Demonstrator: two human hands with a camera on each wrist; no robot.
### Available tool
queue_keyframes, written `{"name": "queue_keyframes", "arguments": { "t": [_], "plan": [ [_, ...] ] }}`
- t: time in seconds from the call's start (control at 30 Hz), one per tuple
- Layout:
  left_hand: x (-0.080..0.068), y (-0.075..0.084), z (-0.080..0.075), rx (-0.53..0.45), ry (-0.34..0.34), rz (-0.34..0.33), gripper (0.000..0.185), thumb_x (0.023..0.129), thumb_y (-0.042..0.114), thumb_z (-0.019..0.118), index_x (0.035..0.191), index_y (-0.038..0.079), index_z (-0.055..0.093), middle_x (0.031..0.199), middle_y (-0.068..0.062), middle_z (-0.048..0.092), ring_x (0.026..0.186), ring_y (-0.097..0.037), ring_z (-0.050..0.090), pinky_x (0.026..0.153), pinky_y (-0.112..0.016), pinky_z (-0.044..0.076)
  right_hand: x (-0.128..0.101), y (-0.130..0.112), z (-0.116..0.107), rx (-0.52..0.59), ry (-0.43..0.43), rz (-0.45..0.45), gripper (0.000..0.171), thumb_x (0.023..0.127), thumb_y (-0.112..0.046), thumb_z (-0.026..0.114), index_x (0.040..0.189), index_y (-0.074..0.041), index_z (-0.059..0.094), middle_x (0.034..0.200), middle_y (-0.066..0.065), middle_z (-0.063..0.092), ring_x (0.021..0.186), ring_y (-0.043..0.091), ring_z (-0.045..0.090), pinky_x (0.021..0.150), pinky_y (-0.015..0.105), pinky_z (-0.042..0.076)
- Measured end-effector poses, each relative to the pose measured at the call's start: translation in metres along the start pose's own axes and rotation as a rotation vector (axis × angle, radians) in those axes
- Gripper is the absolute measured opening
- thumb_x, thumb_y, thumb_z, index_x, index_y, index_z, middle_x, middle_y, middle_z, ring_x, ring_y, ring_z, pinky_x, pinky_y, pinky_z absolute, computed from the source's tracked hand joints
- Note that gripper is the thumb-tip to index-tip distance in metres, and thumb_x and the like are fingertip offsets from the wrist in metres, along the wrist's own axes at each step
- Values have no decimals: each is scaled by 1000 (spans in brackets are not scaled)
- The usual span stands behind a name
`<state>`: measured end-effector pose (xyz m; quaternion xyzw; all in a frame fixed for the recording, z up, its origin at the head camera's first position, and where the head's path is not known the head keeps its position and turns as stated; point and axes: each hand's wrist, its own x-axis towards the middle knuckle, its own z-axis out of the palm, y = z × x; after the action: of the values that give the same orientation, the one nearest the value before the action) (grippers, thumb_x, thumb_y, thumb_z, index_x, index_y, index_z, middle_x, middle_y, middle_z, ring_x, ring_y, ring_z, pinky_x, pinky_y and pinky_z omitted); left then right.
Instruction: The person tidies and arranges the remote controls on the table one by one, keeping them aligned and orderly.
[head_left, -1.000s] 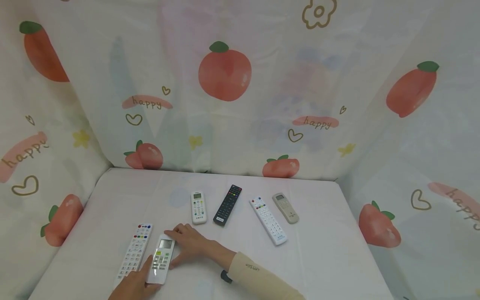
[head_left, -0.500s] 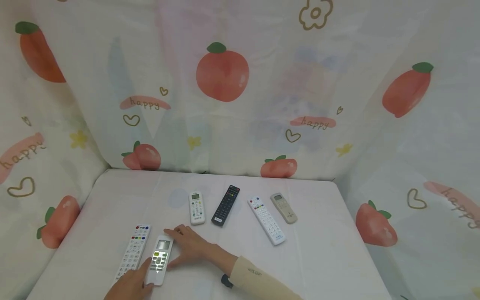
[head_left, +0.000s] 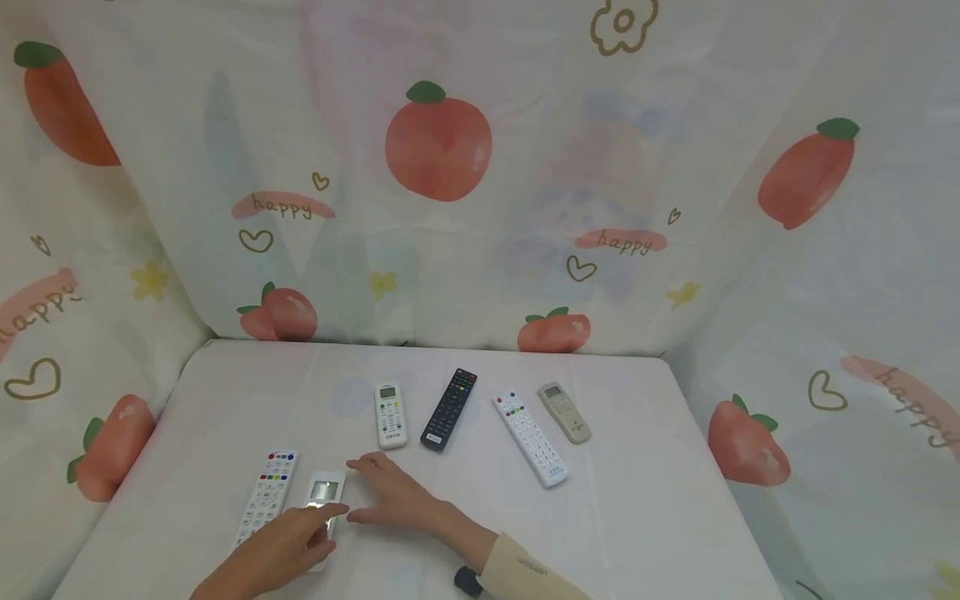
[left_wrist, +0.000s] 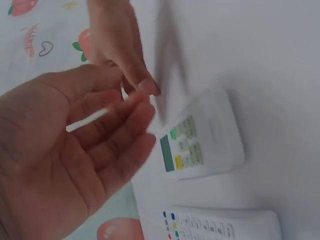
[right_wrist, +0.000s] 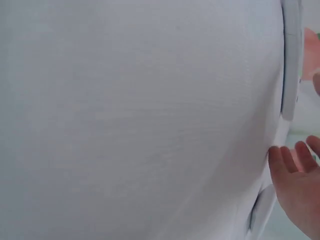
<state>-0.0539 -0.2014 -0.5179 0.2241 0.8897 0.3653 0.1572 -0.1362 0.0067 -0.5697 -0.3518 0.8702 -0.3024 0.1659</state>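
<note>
The small white remote (head_left: 322, 500) lies flat on the table (head_left: 637, 517), just right of the long white remote (head_left: 266, 500). The left hand (head_left: 288, 546) hovers over its lower end, fingers loosely spread and holding nothing; the right hand (head_left: 393, 496) rests flat just right of it. It looks light, rigid and smooth-sided: best pinched across its long edges
</note>
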Motion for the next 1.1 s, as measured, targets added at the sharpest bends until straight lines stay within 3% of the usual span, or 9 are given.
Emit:
{"name": "queue_keyframes", "arguments": {
  "t": [0.13,0.37,0.5,0.67,0.8,1.1],
  "plan": [
    [15,-2,-8,-85,-36,73,37,93,7,68,129,0,60,80,17,58,72,0,53,65,-24,51,-7,4,-3,31,77,55,67,90,-39,74,147,-16,47,145,-1,50,131,14,48,104,28,42],
    [38,-6,-19,-69,-42,67,39,92,7,69,129,-4,59,85,11,62,78,-3,58,71,-26,53,-17,7,-6,105,189,142,65,89,-36,76,144,-12,50,144,3,52,131,19,49,105,34,43],
    [48,-9,-23,-80,-13,67,44,92,10,72,131,-4,57,91,7,63,82,-7,61,72,-27,54,-21,11,-6,90,249,184,65,88,-35,77,143,-12,51,141,2,53,128,18,52,103,35,44],
    [62,-13,-28,-94,34,40,54,90,13,74,136,-4,53,104,-6,65,92,-19,64,77,-32,55,-25,18,-9,69,309,235,65,88,-34,78,142,-10,52,139,6,55,127,23,52,104,39,44],
    [74,-18,-30,-80,81,24,56,89,12,75,138,-4,52,110,-13,65,99,-29,64,81,-38,55,-25,24,-12,86,318,269,65,89,-35,76,143,-8,51,140,9,54,128,26,52,104,42,44],
    [107,-36,-36,-90,186,-40,70,88,10,77,145,-5,40,118,-20,63,108,-36,63,88,-48,53,-25,29,-15,143,322,320,69,90,-32,76,146,-5,47,137,10,57,120,24,57,99,38,48]
  ]
}}
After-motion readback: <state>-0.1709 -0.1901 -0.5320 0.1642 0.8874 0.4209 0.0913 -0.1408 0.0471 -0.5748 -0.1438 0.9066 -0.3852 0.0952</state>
